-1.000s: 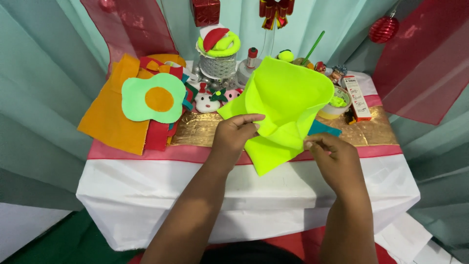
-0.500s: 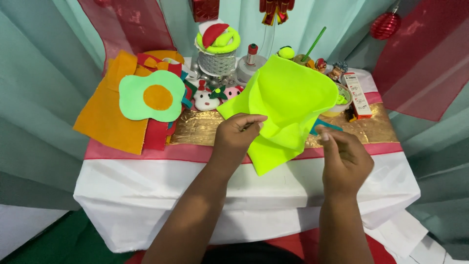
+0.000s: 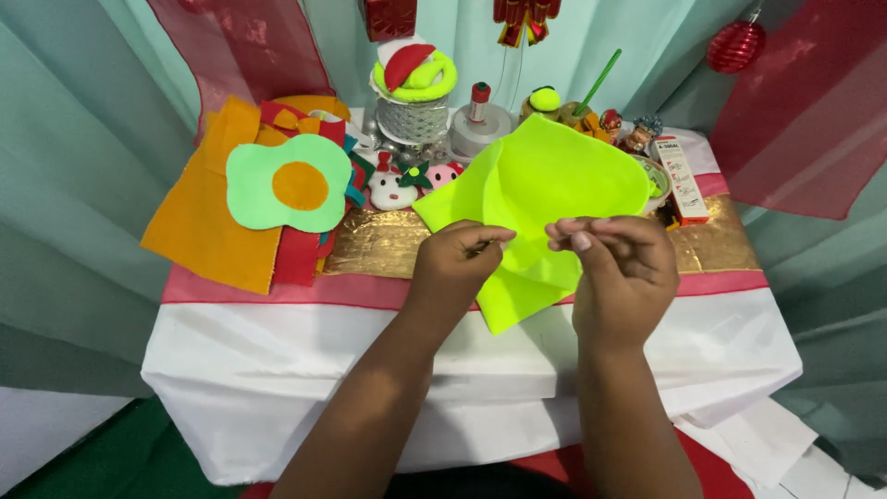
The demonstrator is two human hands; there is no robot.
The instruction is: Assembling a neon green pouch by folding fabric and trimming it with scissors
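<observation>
Since half a second ago my right hand (image 3: 621, 268) has risen to the level of my left hand (image 3: 455, 263). Left fingers are pinched shut on the neon-yellow felt sheet (image 3: 545, 199), held above the counter (image 3: 370, 360). Right fingertips are pressed together just beside the felt; I cannot tell what they hold.

One view only, from the person's head, looking down and forward over both forearms at the counter (image 3: 277, 370). It sits close: the hands fill the middle, the counter's far edge and the curtains (image 3: 83, 185) close the top.
</observation>
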